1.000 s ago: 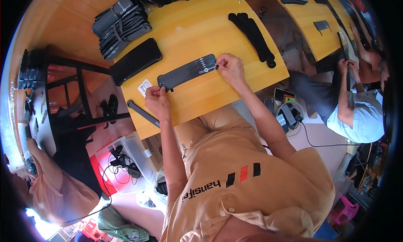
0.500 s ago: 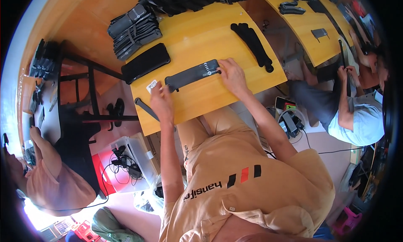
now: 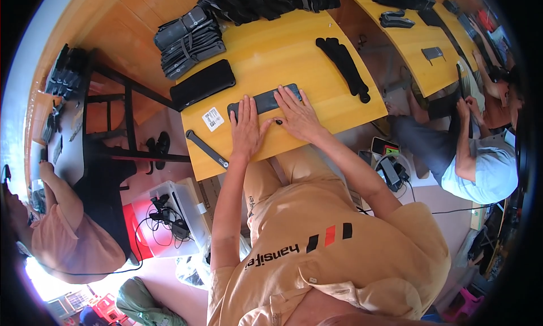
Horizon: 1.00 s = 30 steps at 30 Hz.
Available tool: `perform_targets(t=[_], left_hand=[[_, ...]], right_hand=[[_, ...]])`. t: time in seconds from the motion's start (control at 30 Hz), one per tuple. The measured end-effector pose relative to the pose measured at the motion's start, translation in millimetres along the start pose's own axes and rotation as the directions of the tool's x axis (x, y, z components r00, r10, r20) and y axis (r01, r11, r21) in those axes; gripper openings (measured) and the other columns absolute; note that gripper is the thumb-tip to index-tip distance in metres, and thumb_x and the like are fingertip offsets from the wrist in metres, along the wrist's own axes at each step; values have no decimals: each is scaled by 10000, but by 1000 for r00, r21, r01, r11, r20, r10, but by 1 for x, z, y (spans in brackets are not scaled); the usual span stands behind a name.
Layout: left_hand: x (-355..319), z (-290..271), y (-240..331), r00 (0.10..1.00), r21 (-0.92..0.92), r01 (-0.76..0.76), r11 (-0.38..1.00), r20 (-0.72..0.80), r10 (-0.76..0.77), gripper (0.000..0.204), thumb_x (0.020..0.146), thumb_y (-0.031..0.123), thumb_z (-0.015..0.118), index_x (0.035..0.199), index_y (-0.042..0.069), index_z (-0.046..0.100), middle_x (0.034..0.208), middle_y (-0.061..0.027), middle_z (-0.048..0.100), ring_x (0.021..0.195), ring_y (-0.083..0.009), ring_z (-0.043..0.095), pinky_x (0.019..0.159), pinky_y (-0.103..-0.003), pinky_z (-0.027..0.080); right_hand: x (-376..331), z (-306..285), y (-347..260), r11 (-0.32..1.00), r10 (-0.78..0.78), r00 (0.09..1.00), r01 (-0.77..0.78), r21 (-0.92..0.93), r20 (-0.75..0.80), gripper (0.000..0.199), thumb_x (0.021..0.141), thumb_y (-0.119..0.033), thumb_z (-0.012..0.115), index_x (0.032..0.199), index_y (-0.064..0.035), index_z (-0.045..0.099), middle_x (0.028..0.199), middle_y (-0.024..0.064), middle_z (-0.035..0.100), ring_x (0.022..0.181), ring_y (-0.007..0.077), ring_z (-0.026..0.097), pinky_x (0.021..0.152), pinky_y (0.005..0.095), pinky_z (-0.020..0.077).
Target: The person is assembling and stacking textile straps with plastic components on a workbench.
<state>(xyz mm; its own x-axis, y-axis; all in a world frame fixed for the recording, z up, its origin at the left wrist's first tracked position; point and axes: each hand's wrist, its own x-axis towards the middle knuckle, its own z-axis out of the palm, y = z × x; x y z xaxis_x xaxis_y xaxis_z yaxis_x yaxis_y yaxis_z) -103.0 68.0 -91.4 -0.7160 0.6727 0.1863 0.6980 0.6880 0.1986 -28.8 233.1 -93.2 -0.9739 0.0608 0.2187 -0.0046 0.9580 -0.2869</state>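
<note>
A long dark grey fabric band [image 3: 266,102] lies flat across the near part of the yellow table. My left hand [image 3: 246,125] rests on its left end, palm down with the fingers stretched out. On the right part of the band lies my right hand [image 3: 297,115], also flat, with its fingers spread. A small black piece [image 3: 278,122] shows by my right thumb; what it belongs to is hidden. Left of my left hand a white printed label [image 3: 212,119] lies on the table. A narrow black strap [image 3: 206,149] lies nearer the table's left front edge.
A black padded pouch [image 3: 202,84] and a stack of strapped dark bands [image 3: 189,43] sit at the left. Black folded pieces [image 3: 271,1] line the far edge. Long black strips [image 3: 345,68] lie right. Other people sit at both sides; a second yellow table [image 3: 416,57] stands right.
My left hand has let go of the white label, which now lies on the table. Both hands have moved onto the band and flattened there. The band's printed marks no longer show.
</note>
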Motion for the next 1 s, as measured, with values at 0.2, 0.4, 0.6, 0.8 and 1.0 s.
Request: perform_targets(t=[0.2,0.4,0.6,0.8,1.0], left_hand=[[-1,-11,0,998,-78,22,997,-61,-27,781,862,503,448,1383,-27,209,1461,-179,175,1354,-300,166,1072,-474,155],[-6,0,-9,1000,21,-12,1000,-7,12,796,858,510,451,1378,-41,205,1458,-191,169,1350,-315,165,1071,-474,156],[-3,-2,-8,995,-22,91,996,-45,-92,814,854,531,443,1378,-44,201,1458,-202,156,1353,-321,153,1073,-479,146],[-10,-8,-12,986,-20,169,985,-5,-169,795,868,517,438,1384,-34,189,1460,-209,143,1355,-329,141,1072,-496,130],[-39,-64,-42,797,-662,210,719,-311,-518,474,919,275,450,1268,-43,406,1277,-217,427,1192,-332,407,1007,-405,292]], right_hand=[[10,-11,-5,996,-92,995,91,-18,-27,635,867,-329,504,1382,-47,263,1458,110,213,1350,222,197,1094,448,127],[5,3,-7,987,-148,989,146,66,20,630,862,-292,523,1386,-64,258,1471,107,183,1354,241,190,1091,439,144],[11,-8,4,996,82,993,-79,41,-83,634,875,-357,489,1375,-34,271,1450,127,235,1339,250,227,1085,443,158],[1,3,11,997,72,992,-74,-18,-104,598,897,-368,454,1363,-29,293,1433,152,263,1329,274,245,1067,457,191],[-4,-12,-12,997,53,970,-39,62,-235,508,852,-257,553,1290,-44,408,1320,160,389,1231,316,361,1001,453,290]])
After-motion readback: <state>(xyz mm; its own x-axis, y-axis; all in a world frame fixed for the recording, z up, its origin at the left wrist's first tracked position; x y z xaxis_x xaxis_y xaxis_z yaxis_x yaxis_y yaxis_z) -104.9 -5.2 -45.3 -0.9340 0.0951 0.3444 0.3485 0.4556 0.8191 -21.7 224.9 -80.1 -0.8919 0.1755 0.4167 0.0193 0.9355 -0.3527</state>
